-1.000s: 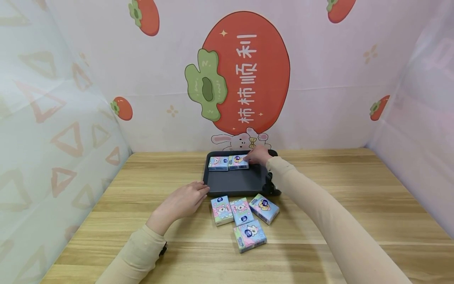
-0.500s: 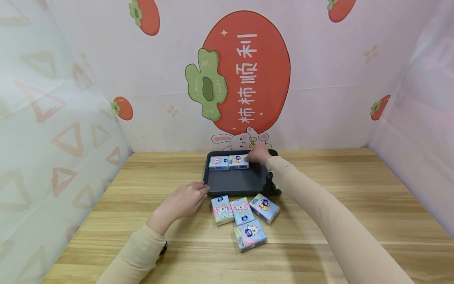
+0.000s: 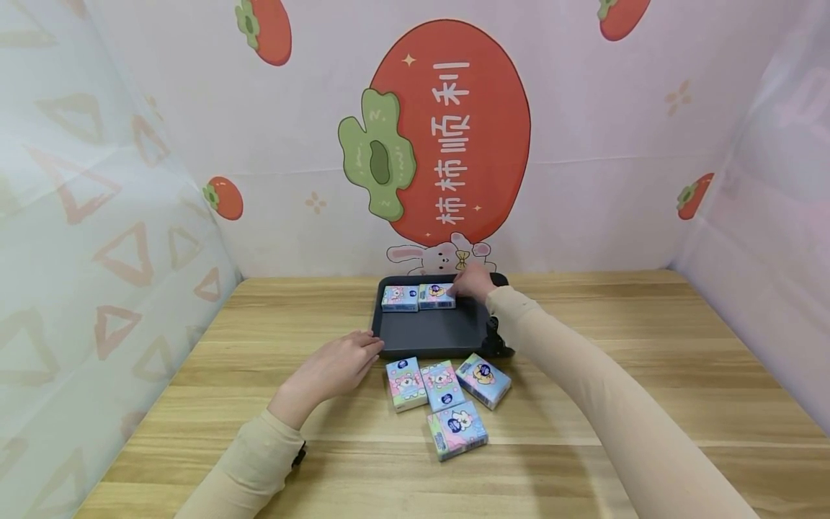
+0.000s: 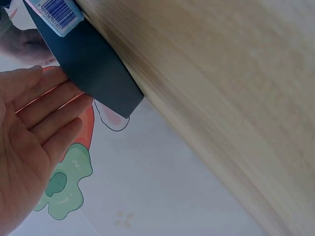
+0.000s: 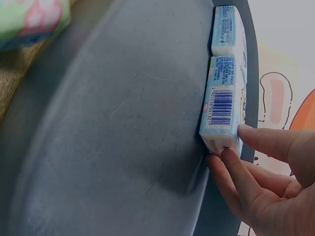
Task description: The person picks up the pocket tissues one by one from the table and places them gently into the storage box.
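A dark grey tray [image 3: 424, 331] lies at the back of the wooden table. Along its far wall sit two small blue tissue packs, the left pack [image 3: 399, 298] end to end with the right pack [image 3: 436, 296]. My right hand [image 3: 473, 282] reaches into the tray's far right corner and pinches the right pack's end, thumb [image 5: 266, 142] on its upper face and fingertips against its end face. My left hand [image 3: 344, 362] rests by the tray's near left corner, fingers straight; in the left wrist view the fingertips [image 4: 74, 93] meet the tray's outer wall.
In front of the tray lie several more tissue packs: a left one [image 3: 406, 384], a middle one [image 3: 442, 386], a right one turned askew [image 3: 483, 380] and a nearest one [image 3: 457, 430]. A printed cloth wall [image 3: 292, 216] stands right behind the tray.
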The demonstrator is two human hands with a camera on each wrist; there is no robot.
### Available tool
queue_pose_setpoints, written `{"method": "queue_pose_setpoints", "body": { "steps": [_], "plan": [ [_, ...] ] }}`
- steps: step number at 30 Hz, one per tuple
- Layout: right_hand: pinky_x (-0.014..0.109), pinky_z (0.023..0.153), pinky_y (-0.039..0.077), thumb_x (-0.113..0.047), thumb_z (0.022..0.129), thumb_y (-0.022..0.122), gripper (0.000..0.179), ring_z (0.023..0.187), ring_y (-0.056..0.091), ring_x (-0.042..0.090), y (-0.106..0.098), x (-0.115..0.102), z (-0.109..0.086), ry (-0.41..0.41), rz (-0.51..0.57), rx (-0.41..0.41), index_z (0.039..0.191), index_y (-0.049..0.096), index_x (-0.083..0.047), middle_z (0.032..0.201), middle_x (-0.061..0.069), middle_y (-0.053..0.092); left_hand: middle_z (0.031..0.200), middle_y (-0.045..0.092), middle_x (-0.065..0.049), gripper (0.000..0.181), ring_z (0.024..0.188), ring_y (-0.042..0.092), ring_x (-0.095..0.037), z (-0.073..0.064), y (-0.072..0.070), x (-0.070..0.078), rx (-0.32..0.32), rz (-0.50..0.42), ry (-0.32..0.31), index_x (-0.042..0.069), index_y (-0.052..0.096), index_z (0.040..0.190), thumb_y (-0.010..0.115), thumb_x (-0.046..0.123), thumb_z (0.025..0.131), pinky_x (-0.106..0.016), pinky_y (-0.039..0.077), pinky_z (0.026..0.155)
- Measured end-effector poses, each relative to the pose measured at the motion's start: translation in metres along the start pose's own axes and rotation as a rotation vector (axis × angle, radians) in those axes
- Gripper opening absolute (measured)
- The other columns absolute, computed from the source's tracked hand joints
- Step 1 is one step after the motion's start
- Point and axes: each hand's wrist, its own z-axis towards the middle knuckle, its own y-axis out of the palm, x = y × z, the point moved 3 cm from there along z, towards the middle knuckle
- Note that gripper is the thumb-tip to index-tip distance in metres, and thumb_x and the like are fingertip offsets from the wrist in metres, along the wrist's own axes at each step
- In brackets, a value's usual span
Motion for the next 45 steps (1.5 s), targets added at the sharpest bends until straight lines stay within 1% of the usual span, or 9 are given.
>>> {"method": "queue_pose_setpoints", "body": {
  "steps": [5,7,15,20,25,27,29,34,45],
  "plan": [
    [0.026,0.065,0.045,-0.018,0.081,0.075,0.018,0.076,0.053,0.021,0.000,-0.001,0.000,-0.035,-0.067,0.009,0.082,0.076,0.000,0.071,0.009,0.068,0.117,0.066,-0.017,0.027,0.112,0.062,-0.031,-0.001,0.000,0.000,-0.008,-0.006,-0.009,0.000,0.067,0.115,0.056,0.012,0.094,-0.041,0.053,0.096],
    [0.026,0.064,0.043,-0.018,0.082,0.074,0.018,0.076,0.052,0.021,0.000,-0.002,-0.001,-0.038,-0.075,0.013,0.082,0.076,0.000,0.070,0.009,0.066,0.117,0.065,-0.017,0.027,0.112,0.061,-0.031,-0.001,-0.001,0.001,-0.008,-0.009,-0.013,0.000,0.067,0.115,0.056,0.012,0.094,-0.041,0.052,0.096],
    [0.027,0.073,0.055,-0.017,0.084,0.072,0.021,0.081,0.061,0.020,-0.004,-0.004,-0.005,-0.029,-0.061,-0.001,0.098,0.074,-0.001,0.095,0.012,0.071,0.117,0.066,-0.017,0.027,0.112,0.062,-0.031,-0.001,-0.001,0.000,0.000,-0.009,-0.007,-0.001,0.067,0.115,0.056,0.012,0.093,-0.042,0.052,0.096],
    [0.025,0.068,0.054,-0.022,0.089,0.066,0.024,0.078,0.062,0.022,-0.008,-0.006,-0.012,-0.053,-0.087,-0.012,0.100,0.073,-0.002,0.101,0.014,0.070,0.118,0.065,-0.017,0.027,0.112,0.061,-0.031,0.000,-0.002,0.000,-0.014,-0.015,-0.019,0.000,0.066,0.116,0.055,0.013,0.094,-0.042,0.052,0.097],
    [0.023,0.056,0.046,-0.024,0.091,0.062,0.027,0.065,0.055,0.020,-0.014,-0.008,-0.019,-0.070,-0.156,-0.022,0.091,0.075,0.000,0.071,0.009,0.063,0.118,0.065,-0.017,0.027,0.113,0.061,-0.031,0.000,-0.001,0.000,-0.019,-0.014,-0.021,0.000,0.066,0.116,0.055,0.013,0.094,-0.042,0.052,0.097],
    [0.022,0.053,0.044,-0.024,0.091,0.061,0.028,0.064,0.053,0.019,-0.017,-0.008,-0.022,-0.074,-0.169,-0.027,0.089,0.074,0.001,0.067,0.007,0.059,0.118,0.065,-0.018,0.027,0.113,0.061,-0.031,0.000,-0.001,0.001,-0.020,-0.015,-0.021,0.000,0.066,0.116,0.055,0.013,0.094,-0.042,0.052,0.097],
    [0.023,0.055,0.047,-0.024,0.091,0.062,0.028,0.067,0.054,0.020,-0.021,-0.009,-0.026,-0.075,-0.167,-0.033,0.091,0.074,0.002,0.071,0.010,0.063,0.118,0.065,-0.018,0.027,0.113,0.061,-0.031,0.000,-0.002,0.001,-0.021,-0.018,-0.023,0.000,0.066,0.116,0.055,0.013,0.094,-0.042,0.052,0.097],
    [0.025,0.064,0.054,-0.024,0.091,0.062,0.028,0.076,0.058,0.023,-0.029,-0.009,-0.038,-0.109,-0.171,-0.033,0.100,0.073,0.001,0.096,0.019,0.069,0.119,0.065,-0.017,0.028,0.114,0.061,-0.031,0.000,-0.002,0.002,-0.028,-0.021,-0.030,0.000,0.066,0.117,0.054,0.013,0.095,-0.042,0.051,0.098],
    [0.027,0.068,0.057,-0.023,0.092,0.063,0.023,0.075,0.062,0.019,-0.042,-0.009,-0.057,-0.181,-0.197,-0.030,0.099,0.071,-0.002,0.091,0.013,0.070,0.117,0.065,-0.018,0.027,0.112,0.061,-0.032,0.000,-0.001,0.001,-0.005,-0.008,-0.014,-0.001,0.066,0.115,0.056,0.012,0.093,-0.042,0.052,0.096]
  ]
}}
